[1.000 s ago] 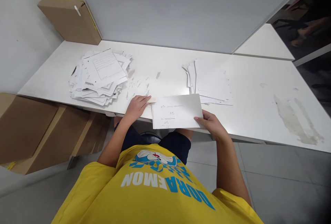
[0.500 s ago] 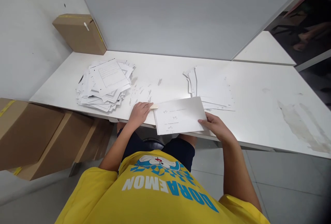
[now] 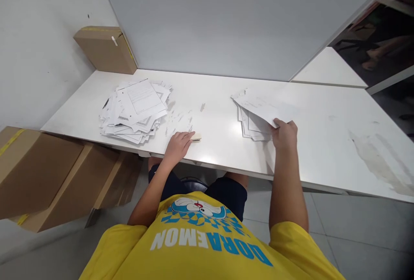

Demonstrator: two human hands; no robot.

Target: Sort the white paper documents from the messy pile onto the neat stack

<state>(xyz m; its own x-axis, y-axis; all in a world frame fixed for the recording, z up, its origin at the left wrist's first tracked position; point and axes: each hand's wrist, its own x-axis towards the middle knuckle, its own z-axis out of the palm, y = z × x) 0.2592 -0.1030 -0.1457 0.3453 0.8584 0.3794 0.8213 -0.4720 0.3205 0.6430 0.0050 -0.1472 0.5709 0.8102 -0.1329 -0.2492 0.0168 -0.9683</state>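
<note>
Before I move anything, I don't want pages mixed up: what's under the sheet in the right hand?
Below the sheet, held in the right hand, the left and near edges of other papers show, overlapping on the white table. The rest of those papers is covered.

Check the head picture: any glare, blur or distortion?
Head view: soft glare on the white table near its front edge; print on the sheet in the right hand too faint to read; right corners dark; cardboard boxes at left seemingly stretched.
</note>
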